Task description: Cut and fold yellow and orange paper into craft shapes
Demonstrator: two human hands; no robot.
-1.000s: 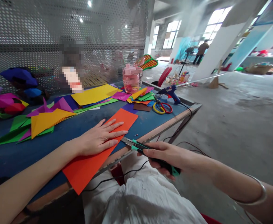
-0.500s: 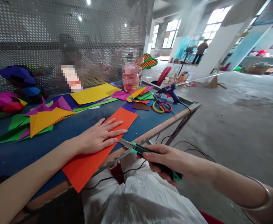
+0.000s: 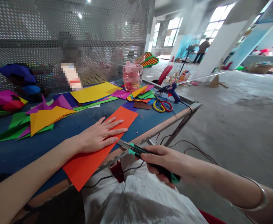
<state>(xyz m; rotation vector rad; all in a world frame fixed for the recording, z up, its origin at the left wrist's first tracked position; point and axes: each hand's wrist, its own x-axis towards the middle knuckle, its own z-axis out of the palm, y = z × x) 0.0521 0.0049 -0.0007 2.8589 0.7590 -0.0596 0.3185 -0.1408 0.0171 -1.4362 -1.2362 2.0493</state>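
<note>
An orange sheet (image 3: 85,169) lies slantwise on the blue tabletop, its near corner jutting past the table edge. My left hand (image 3: 102,133) rests flat on it with the fingers spread. In my right hand (image 3: 159,160) is a black and green utility knife (image 3: 136,150), gripped by its handle. Its blade is out and points left, with the tip at the sheet's right edge, close to my left thumb. Part of a purple sheet (image 3: 130,106) shows beyond the orange one.
Scissors (image 3: 162,106) and a blue glue gun (image 3: 171,91) lie at the table's far right corner. A pink jug (image 3: 130,76) stands behind paper scraps. Yellow sheets (image 3: 93,92) and folded green paper (image 3: 17,127) lie farther left. A person (image 3: 202,50) stands in the background.
My right hand and the knife have shifted slightly left, the blade tip still at the sheet's edge. My left hand stays flat on the orange sheet.
</note>
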